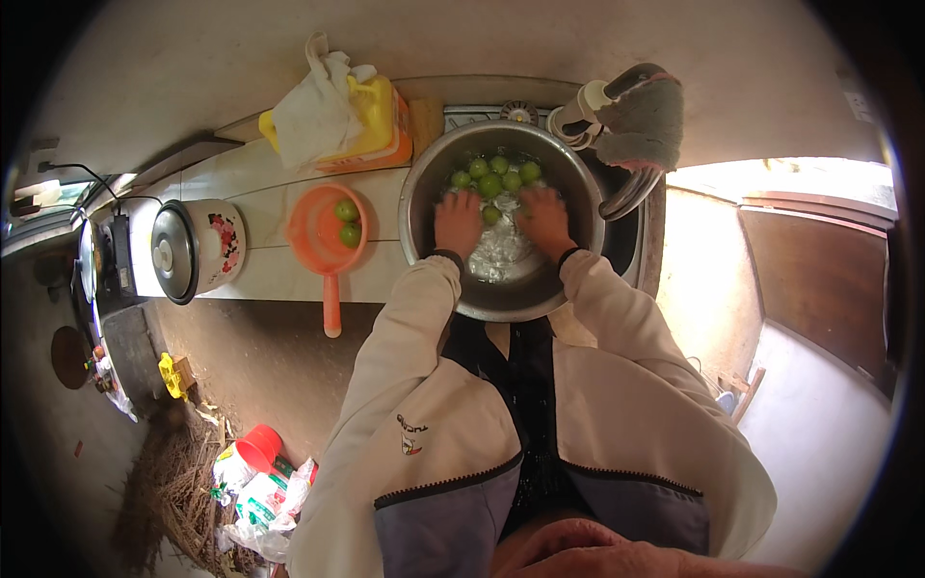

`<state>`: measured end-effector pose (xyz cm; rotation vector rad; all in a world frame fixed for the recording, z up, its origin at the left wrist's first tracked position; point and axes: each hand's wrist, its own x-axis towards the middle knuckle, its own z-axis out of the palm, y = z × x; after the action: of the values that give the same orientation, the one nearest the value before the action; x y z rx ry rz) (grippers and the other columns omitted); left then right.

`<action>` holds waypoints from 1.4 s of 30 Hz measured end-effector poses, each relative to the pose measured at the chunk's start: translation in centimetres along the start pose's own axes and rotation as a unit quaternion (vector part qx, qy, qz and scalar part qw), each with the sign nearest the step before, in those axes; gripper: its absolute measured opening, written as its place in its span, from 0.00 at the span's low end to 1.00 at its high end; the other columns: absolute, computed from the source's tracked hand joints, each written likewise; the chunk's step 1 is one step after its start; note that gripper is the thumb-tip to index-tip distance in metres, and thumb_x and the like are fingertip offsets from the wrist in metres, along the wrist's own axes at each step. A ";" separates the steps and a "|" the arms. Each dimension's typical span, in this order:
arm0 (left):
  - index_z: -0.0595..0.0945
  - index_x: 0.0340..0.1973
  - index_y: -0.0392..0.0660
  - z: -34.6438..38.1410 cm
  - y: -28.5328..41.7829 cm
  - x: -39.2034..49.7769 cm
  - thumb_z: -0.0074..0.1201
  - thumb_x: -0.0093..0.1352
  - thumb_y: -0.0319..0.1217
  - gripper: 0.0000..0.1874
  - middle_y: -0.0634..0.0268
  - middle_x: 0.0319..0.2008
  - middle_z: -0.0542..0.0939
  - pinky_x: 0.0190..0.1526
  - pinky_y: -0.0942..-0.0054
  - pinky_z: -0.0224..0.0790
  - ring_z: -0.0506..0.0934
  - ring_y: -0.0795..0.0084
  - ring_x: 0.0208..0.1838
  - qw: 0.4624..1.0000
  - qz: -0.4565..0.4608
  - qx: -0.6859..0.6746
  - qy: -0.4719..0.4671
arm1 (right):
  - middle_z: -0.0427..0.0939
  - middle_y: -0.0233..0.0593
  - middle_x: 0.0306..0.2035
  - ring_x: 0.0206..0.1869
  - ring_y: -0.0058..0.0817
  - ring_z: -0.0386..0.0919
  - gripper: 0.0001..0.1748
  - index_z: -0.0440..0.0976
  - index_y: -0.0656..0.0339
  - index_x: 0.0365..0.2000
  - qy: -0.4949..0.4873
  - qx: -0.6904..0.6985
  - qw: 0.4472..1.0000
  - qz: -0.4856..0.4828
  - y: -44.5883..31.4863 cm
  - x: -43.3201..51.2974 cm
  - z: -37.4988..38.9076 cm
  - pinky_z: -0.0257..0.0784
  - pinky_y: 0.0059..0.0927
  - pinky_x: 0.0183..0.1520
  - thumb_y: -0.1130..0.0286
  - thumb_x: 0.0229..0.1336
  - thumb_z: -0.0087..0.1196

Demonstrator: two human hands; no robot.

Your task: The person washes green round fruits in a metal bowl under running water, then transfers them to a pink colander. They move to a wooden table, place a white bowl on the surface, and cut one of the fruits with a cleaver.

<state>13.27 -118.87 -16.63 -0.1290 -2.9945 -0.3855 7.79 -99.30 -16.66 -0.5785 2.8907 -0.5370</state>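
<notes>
A wide stainless-steel basin [498, 305] holds water and several round green fruits [490, 186]. My left hand [458, 224] is in the basin at the left, fingers partly in the water just below the fruits. My right hand [543, 222] is at the basin's right side, its fingertips blurred by the water near the fruits. One small green fruit lies between the hands; neither hand shows a grip on any fruit. Left of the basin, an orange plastic dipper [303, 231] with a long handle holds more green fruits [350, 235] on the tiled counter.
A rice cooker [224, 249] with a floral print stands at the counter's left. Behind the dipper is a yellow jug [372, 115] draped with a white cloth [318, 115]. A grey cloth [643, 119] hangs over curved metal at the right. Dry twigs [181, 477] and plastic bags lie lower left.
</notes>
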 end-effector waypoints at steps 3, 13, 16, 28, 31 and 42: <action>0.76 0.44 0.42 -0.6 -0.1 0.7 0.56 0.66 0.33 0.13 0.49 0.45 0.74 0.44 0.54 0.75 0.78 0.49 0.49 0.988 -0.108 0.004 -0.112 | 0.69 0.46 0.57 0.60 0.52 0.68 0.20 0.76 0.55 0.50 -0.063 0.009 0.997 -0.039 0.7 0.7 -0.3 0.74 0.51 0.54 0.69 0.55 0.58; 0.77 0.45 0.43 -0.6 -0.7 0.1 0.54 0.66 0.33 0.13 0.54 0.44 0.75 0.47 0.52 0.67 0.76 0.49 0.50 0.997 -0.064 0.015 -0.032 | 0.77 0.48 0.48 0.53 0.48 0.73 0.15 0.80 0.57 0.44 0.008 -0.034 0.995 -0.092 1.4 1.4 -0.3 0.74 0.47 0.51 0.63 0.60 0.55; 0.77 0.44 0.44 0.4 -0.7 0.3 0.54 0.64 0.30 0.12 0.56 0.43 0.74 0.49 0.54 0.65 0.74 0.52 0.51 0.998 -0.022 -0.016 -0.049 | 0.74 0.49 0.50 0.55 0.51 0.71 0.16 0.77 0.59 0.46 -0.012 0.033 0.999 -0.007 1.2 1.2 0.0 0.73 0.49 0.53 0.65 0.58 0.55; 0.76 0.41 0.44 0.8 0.7 1.2 0.54 0.66 0.30 0.09 0.53 0.45 0.74 0.38 0.53 0.78 0.79 0.54 0.46 0.984 -0.113 -0.018 -0.134 | 0.74 0.48 0.50 0.52 0.51 0.74 0.19 0.74 0.58 0.49 -0.028 -0.014 0.997 0.067 1.7 1.2 0.8 0.78 0.48 0.45 0.66 0.56 0.58; 0.76 0.43 0.43 0.3 1.2 0.7 0.57 0.66 0.30 0.11 0.51 0.45 0.75 0.38 0.54 0.79 0.82 0.49 0.40 0.976 -0.134 -0.099 -0.141 | 0.77 0.46 0.51 0.49 0.45 0.77 0.20 0.76 0.57 0.52 -0.160 0.117 0.976 0.090 1.5 2.5 -1.6 0.79 0.40 0.43 0.63 0.60 0.59; 0.74 0.58 0.42 -7.2 -0.1 1.0 0.64 0.64 0.37 0.29 0.42 0.45 0.81 0.51 0.56 0.72 0.80 0.48 0.49 0.900 -0.068 -0.370 -0.221 | 0.82 0.33 0.43 0.38 0.24 0.81 0.19 0.79 0.58 0.52 -0.215 0.308 0.926 0.048 -1.0 0.6 -11.7 0.76 0.25 0.41 0.60 0.66 0.57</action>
<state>13.02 -120.75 -9.62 -0.0774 -3.0826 -1.7033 5.19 -96.69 -5.45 -0.3862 2.1560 -1.0853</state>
